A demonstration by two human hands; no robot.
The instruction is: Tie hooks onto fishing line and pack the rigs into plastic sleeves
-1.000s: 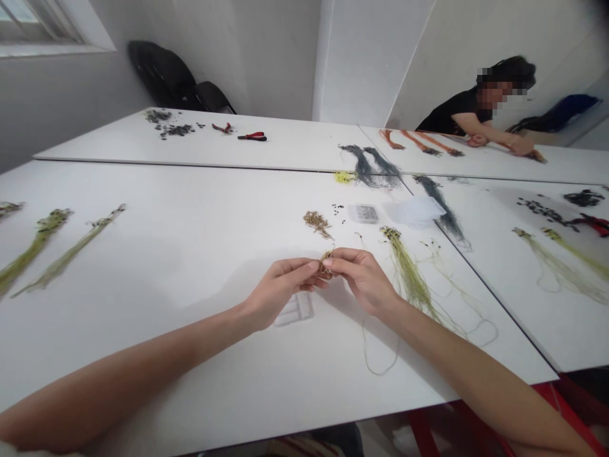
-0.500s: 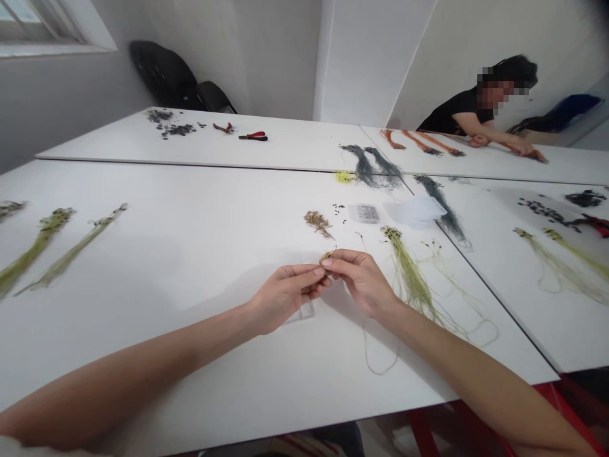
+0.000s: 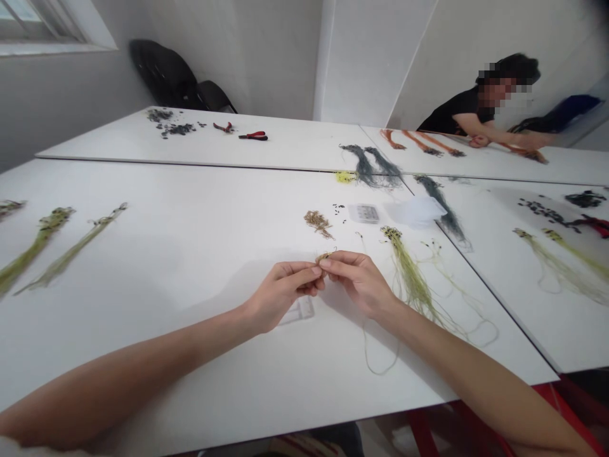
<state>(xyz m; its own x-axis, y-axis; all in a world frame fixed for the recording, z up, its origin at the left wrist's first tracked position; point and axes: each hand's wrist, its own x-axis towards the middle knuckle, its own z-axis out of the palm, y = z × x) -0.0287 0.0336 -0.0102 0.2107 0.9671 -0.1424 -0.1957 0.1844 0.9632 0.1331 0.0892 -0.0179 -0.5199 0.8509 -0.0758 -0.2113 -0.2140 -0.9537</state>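
Over the white table, my left hand (image 3: 285,289) and my right hand (image 3: 361,279) meet fingertip to fingertip, both closed in a pinch. Between them is a small golden fishing hook with a dark bit (image 3: 325,256), mostly covered by the fingers. A thin pale yellow line (image 3: 380,373) loops down onto the table below my right hand. Just beyond the fingers lies a heap of small golden hooks (image 3: 318,222), with a few black bits (image 3: 339,208) beside it. Under my left hand, a clear plastic tray (image 3: 299,311) is partly hidden.
A bundle of yellow-green lines (image 3: 413,273) lies right of my hands. Behind it are a clear compartment box (image 3: 365,213) and a whitish plastic piece (image 3: 419,209). Red-handled pliers (image 3: 254,136) lie far back. Another person (image 3: 476,117) leans over orange bundles (image 3: 423,143) at back right.
My hands have shifted slightly left, still pinched together, and more of the clear tray shows. The other person's hand has moved a little right and up from an orange bundle.
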